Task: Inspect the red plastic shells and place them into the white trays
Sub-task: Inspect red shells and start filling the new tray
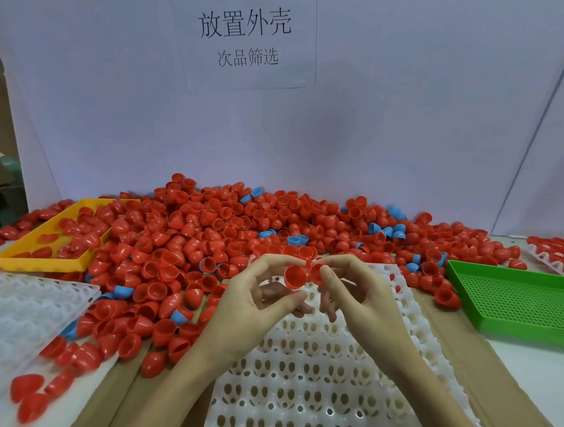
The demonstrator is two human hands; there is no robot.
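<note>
White plastic forms the tray (313,380) nearest the viewer, and none of its sockets is seen to be filled. Above its far end two red shells are held up for inspection: one shell (295,277) is pinched in the fingertips of the left hand (252,297), and a second shell (318,272) is pinched by the right hand (355,293). Another white tray (13,312) lies at the left, also unfilled. Beyond, a large heap of red shells (240,230), mixed with a few blue shells (385,231), is spread over the bench. A filled tray (555,259) is partly seen far right. Most of the work is judged to remain.
</note>
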